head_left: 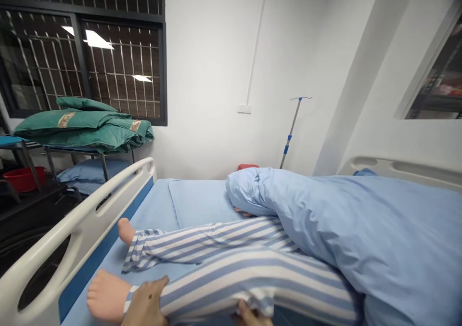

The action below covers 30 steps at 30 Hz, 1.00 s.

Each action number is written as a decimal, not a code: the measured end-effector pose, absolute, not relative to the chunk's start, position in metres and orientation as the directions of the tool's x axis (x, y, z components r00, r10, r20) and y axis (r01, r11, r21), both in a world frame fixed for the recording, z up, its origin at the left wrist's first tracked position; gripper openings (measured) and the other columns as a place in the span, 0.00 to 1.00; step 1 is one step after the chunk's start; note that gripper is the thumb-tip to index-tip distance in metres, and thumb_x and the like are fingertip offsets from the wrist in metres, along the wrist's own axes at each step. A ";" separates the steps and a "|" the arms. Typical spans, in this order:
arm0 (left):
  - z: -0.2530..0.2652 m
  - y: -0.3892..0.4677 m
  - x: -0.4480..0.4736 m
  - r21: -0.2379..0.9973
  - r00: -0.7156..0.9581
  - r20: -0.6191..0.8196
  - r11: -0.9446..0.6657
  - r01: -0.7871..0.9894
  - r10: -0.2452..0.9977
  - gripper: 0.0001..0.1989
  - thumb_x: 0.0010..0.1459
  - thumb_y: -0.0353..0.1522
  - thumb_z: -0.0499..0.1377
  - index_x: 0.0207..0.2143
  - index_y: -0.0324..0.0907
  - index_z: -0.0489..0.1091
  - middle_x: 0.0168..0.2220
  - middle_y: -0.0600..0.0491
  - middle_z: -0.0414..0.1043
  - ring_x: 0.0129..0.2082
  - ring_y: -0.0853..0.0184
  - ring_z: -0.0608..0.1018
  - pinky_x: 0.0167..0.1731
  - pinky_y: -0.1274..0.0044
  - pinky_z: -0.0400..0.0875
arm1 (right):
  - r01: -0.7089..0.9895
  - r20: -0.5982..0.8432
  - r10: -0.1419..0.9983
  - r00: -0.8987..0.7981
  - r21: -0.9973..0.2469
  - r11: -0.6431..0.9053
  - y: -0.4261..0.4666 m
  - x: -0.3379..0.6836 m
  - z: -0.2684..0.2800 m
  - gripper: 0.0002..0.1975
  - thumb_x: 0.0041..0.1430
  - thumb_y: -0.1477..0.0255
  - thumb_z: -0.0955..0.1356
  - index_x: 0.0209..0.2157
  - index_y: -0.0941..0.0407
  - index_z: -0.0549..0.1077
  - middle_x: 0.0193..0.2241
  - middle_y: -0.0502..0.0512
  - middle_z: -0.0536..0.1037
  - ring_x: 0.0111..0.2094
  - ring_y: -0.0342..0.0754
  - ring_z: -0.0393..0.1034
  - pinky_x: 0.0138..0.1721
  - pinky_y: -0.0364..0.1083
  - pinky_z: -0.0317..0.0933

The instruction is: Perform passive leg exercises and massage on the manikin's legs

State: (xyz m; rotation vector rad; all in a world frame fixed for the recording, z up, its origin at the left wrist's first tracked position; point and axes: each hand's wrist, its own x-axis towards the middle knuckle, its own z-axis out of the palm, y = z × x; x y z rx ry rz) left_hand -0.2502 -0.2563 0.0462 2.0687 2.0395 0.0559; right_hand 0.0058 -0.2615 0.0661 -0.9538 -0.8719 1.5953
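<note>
Quilt [317, 220] turned back from the lower legs; handling of the near leg [231, 280] appears under way, the far leg [126, 232] untouched. Near leg lies on the bed [200, 198], trousered in stripes, knee apparently bent. Left hand [146, 302] curls around its ankle; right hand [250, 315], by the knee, mostly out of frame, grip indeterminable.

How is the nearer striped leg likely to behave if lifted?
The nearer leg probably hinges at the knee, which looks bent. Its striped trousers may slip, as the fabric bunches by the right hand. The quilt overlapping the upper thigh could drag.
</note>
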 end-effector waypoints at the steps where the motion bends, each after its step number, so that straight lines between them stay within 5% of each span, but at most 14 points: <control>1: 0.049 -0.259 -0.260 0.170 0.030 -0.136 -0.007 0.985 0.990 0.37 0.33 0.31 0.56 0.52 0.48 0.62 0.49 0.52 0.69 0.47 0.56 0.70 0.45 0.71 0.61 | -0.394 -0.154 0.967 -0.202 -0.892 -0.224 -0.260 -0.014 0.071 0.30 0.31 0.57 0.74 0.41 0.48 0.73 0.36 0.56 0.78 0.48 0.62 0.66 0.45 0.56 0.64; 7: 0.077 -0.274 -0.289 0.038 0.112 -0.038 -0.111 0.993 0.993 0.31 0.33 0.30 0.54 0.46 0.46 0.66 0.42 0.50 0.72 0.42 0.55 0.71 0.44 0.67 0.60 | -0.402 -0.145 0.898 -0.415 -0.857 -0.324 -0.261 -0.211 0.117 0.15 0.47 0.55 0.63 0.34 0.43 0.74 0.24 0.45 0.78 0.41 0.50 0.72 0.40 0.53 0.64; 9: 0.085 -0.278 -0.290 -0.007 0.141 -0.038 -0.141 0.990 0.989 0.30 0.34 0.29 0.54 0.46 0.44 0.66 0.41 0.49 0.72 0.42 0.55 0.70 0.45 0.66 0.58 | -0.477 -0.124 0.876 -0.466 -0.798 -0.367 -0.266 -0.244 0.112 0.12 0.44 0.57 0.66 0.31 0.44 0.74 0.22 0.45 0.77 0.40 0.52 0.72 0.40 0.54 0.64; 13: 0.087 -0.282 -0.288 -0.068 0.165 -0.090 -0.172 0.983 0.982 0.29 0.36 0.29 0.54 0.46 0.43 0.65 0.40 0.48 0.71 0.41 0.56 0.70 0.45 0.66 0.57 | -0.550 -0.171 0.903 -0.394 -0.743 -0.381 -0.283 -0.166 0.053 0.22 0.29 0.60 0.75 0.32 0.49 0.74 0.31 0.53 0.78 0.44 0.58 0.69 0.44 0.57 0.62; 16: 0.079 -0.284 -0.289 -0.083 0.153 -0.100 -0.162 0.983 0.983 0.29 0.36 0.29 0.53 0.47 0.43 0.65 0.41 0.48 0.72 0.42 0.56 0.70 0.45 0.66 0.57 | -0.610 -0.221 0.924 -0.313 -0.699 -0.374 -0.297 -0.068 -0.004 0.31 0.28 0.50 0.74 0.37 0.50 0.74 0.33 0.54 0.78 0.43 0.58 0.69 0.45 0.58 0.60; 20: 0.064 -0.285 -0.293 -0.050 0.144 -0.048 -0.146 0.988 0.988 0.28 0.38 0.29 0.53 0.46 0.42 0.66 0.41 0.48 0.72 0.42 0.57 0.71 0.45 0.67 0.57 | -0.722 -0.276 0.908 -0.314 -0.552 -0.417 -0.298 -0.017 -0.042 0.30 0.29 0.59 0.76 0.39 0.53 0.74 0.34 0.56 0.78 0.39 0.54 0.70 0.43 0.56 0.60; 30: 0.031 -0.266 -0.261 0.235 0.078 0.088 -0.097 0.967 0.993 0.28 0.35 0.28 0.53 0.45 0.44 0.65 0.46 0.51 0.71 0.45 0.60 0.70 0.47 0.72 0.58 | -0.502 -0.190 0.940 -0.284 -0.806 -0.314 -0.297 0.030 0.031 0.29 0.35 0.63 0.75 0.43 0.55 0.73 0.43 0.59 0.74 0.49 0.58 0.63 0.48 0.55 0.57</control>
